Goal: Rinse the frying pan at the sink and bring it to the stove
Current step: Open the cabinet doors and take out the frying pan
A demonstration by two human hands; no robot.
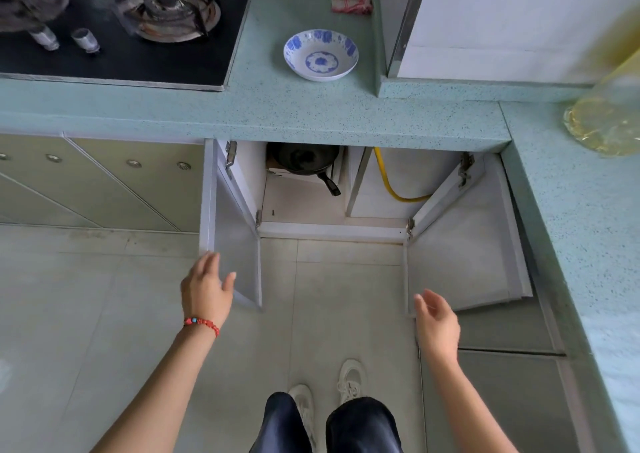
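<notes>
The black frying pan (304, 162) sits inside the open cabinet under the counter (277, 106), its handle pointing out toward the floor, with a yellow hose (388, 179) in the compartment beside it. Both cabinet doors stand open: the left hand (206, 288), a red bracelet (202, 324) on its wrist, has relaxed fingers at the left door (239, 245) edge, and the right hand (437, 321) hangs loose, grasping nothing, near the right door (460, 238). Above, the stove (121, 54) lies left of 1 blue-and-white bowl (320, 54).
</notes>
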